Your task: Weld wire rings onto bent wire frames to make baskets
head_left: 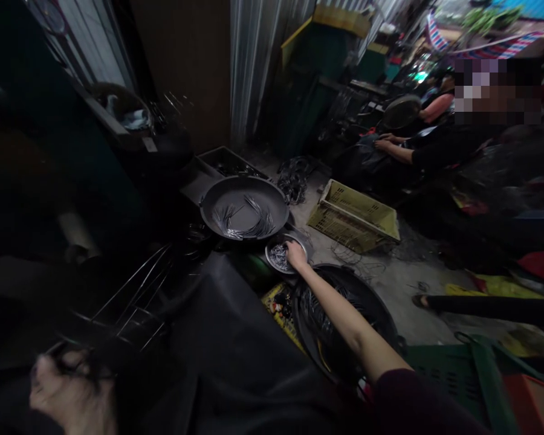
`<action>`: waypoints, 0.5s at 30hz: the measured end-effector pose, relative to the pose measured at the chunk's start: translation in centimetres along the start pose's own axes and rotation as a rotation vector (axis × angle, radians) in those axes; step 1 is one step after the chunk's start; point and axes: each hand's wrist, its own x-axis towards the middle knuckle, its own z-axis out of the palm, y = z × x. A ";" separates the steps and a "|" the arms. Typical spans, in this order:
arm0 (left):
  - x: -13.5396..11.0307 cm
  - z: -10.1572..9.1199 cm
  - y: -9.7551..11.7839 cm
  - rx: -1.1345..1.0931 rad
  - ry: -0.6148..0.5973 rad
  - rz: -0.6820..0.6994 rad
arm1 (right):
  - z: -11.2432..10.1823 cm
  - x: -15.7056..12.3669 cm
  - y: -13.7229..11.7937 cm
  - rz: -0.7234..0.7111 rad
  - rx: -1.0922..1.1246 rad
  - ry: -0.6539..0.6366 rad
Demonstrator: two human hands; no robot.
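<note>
My right hand [295,255] reaches down into a small round bowl [268,263] of short, shiny metal pieces [278,257]. Its fingers are bunched together at the bowl's right side, and their tips are hidden among the pieces. At the lower left, my left hand [75,393] is blurred, its fingers curled round something dark that I cannot make out. Thin metal wires [131,296] stick up just beyond it. Behind the small bowl stands a wide, shallow dark pan [236,199] with bundles of bent wire pieces [260,220] in it.
Under my right forearm is a large black tub [387,317] with dark wire coils. A yellow crate [353,217] stands on the floor beyond. Dark cloth [236,344] covers my lap. Another person's arm [399,151] works at the upper right. A green crate [444,368] sits lower right.
</note>
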 end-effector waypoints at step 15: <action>0.0 -0.2 0.4 -0.104 0.057 0.150 | 1.9 1.0 2.0 0.012 0.025 -0.053</action>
